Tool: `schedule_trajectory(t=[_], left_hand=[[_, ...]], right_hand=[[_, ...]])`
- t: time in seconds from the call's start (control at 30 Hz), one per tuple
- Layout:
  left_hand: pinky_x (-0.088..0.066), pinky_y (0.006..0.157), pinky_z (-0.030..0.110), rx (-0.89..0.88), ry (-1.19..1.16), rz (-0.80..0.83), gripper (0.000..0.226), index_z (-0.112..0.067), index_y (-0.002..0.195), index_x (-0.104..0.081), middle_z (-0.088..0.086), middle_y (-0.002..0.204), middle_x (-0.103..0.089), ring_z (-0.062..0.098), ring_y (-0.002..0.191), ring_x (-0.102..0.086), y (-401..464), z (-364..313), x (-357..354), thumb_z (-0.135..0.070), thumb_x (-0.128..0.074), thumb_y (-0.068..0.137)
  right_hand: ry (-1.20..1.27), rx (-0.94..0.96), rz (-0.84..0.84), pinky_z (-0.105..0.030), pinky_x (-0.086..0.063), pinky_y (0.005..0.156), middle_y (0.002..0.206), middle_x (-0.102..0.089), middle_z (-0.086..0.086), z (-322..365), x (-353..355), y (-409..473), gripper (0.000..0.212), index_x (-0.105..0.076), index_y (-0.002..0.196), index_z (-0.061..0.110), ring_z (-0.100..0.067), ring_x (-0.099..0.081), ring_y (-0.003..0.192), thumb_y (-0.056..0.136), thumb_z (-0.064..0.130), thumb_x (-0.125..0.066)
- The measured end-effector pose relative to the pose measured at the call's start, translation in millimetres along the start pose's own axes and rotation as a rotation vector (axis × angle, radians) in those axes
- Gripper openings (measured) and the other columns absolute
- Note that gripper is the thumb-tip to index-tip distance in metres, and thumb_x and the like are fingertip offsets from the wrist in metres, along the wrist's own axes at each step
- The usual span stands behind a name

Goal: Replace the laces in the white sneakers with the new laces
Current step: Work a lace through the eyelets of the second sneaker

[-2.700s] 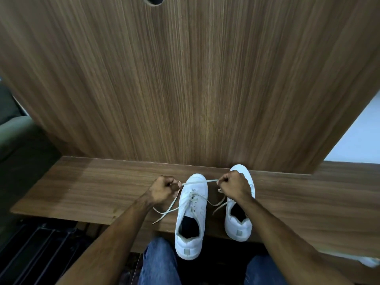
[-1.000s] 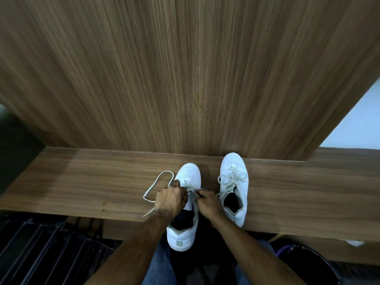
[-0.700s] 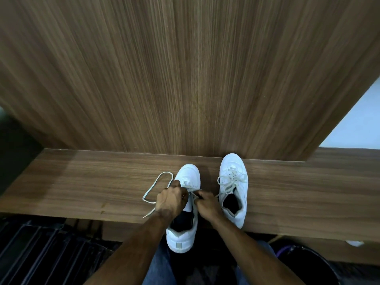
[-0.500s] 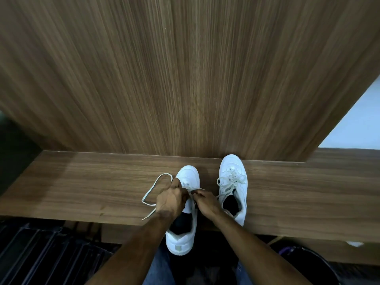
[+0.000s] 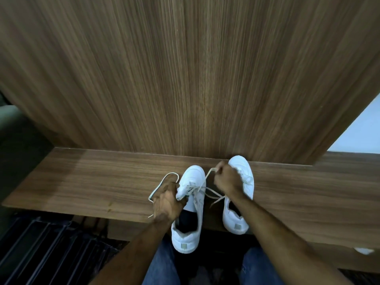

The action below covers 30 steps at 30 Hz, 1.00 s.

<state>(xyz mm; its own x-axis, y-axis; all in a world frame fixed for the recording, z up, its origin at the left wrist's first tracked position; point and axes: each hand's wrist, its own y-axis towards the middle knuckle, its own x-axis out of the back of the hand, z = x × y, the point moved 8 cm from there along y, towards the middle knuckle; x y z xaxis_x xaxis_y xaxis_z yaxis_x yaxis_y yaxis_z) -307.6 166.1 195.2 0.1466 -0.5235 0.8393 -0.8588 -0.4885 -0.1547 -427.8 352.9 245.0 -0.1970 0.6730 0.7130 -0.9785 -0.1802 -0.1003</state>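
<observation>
- Head cam looks straight down at the action: the right hand [image 5: 226, 179] is curled into a fist pinching one end of the lace [image 5: 205, 181], drawn up and away toward the far side, so the strand runs taut on a diagonal from the eyelets to the knuckles.
- Left hand [image 5: 166, 202] is wrapped around the side of the left sneaker [image 5: 191, 202] near the throat, pinning it; the other lace end loops out on the bench beyond that hand, slack.
- Key relation: the sneaker lies toe-away, heel toward the person, so its long axis points straight out from the body. The pulled strand leaves the eyelet row toward the right, which makes the right hand the one doing the tightening.
- Looks like mid-lacing on this shoe, only the lower eyelets done; can't tell exactly how many.
- Right sneaker [image 5: 242, 194] sits just beside it, parallel, partly hidden behind the right hand, laces already in.
- Both shoes rest on a wooden bench [image 5: 82, 182] with heels hanging over the near edge; a big wood panel [image 5: 185, 68] rises right behind. Jeans at the bottom.
</observation>
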Motion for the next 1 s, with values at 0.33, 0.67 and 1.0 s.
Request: schedule_trajectory(t=[0.33,0.67,1.0], left_hand=[[-0.049,0.085,0.031,0.119,0.011,0.081,0.031,-0.038,0.096,-0.069,0.000,0.103,-0.070,0.026,0.103,-0.063,0,3,-7,-0.060,-0.058,0.078],[-0.048,0.087,0.031,0.114,0.120,0.051,0.027,-0.033,0.102,-0.070,0.003,0.109,-0.069,0.027,0.107,-0.063,-5,-5,-3,-0.050,-0.059,0.085],[-0.048,0.087,0.031,0.143,0.107,0.064,0.028,-0.033,0.105,-0.070,0.004,0.110,-0.069,0.027,0.106,-0.063,-6,-3,-3,-0.050,-0.059,0.085]], right_hand=[[-0.052,0.180,-0.311,-0.034,-0.048,0.069,0.107,-0.054,0.001,20,59,-10,0.016,-0.061,0.096,0.021,-0.020,-0.058,0.093,0.085,0.012,-0.056],[-0.495,0.253,0.279,-0.042,-0.051,0.084,0.123,-0.052,-0.003,5,-74,-43,0.033,-0.059,0.119,0.021,-0.032,-0.061,0.109,0.088,0.022,-0.050],[0.455,0.033,-0.129,-0.035,-0.050,0.074,0.075,-0.068,0.010,12,17,3,0.029,-0.066,0.069,0.032,-0.016,-0.062,0.075,0.087,0.010,-0.057]])
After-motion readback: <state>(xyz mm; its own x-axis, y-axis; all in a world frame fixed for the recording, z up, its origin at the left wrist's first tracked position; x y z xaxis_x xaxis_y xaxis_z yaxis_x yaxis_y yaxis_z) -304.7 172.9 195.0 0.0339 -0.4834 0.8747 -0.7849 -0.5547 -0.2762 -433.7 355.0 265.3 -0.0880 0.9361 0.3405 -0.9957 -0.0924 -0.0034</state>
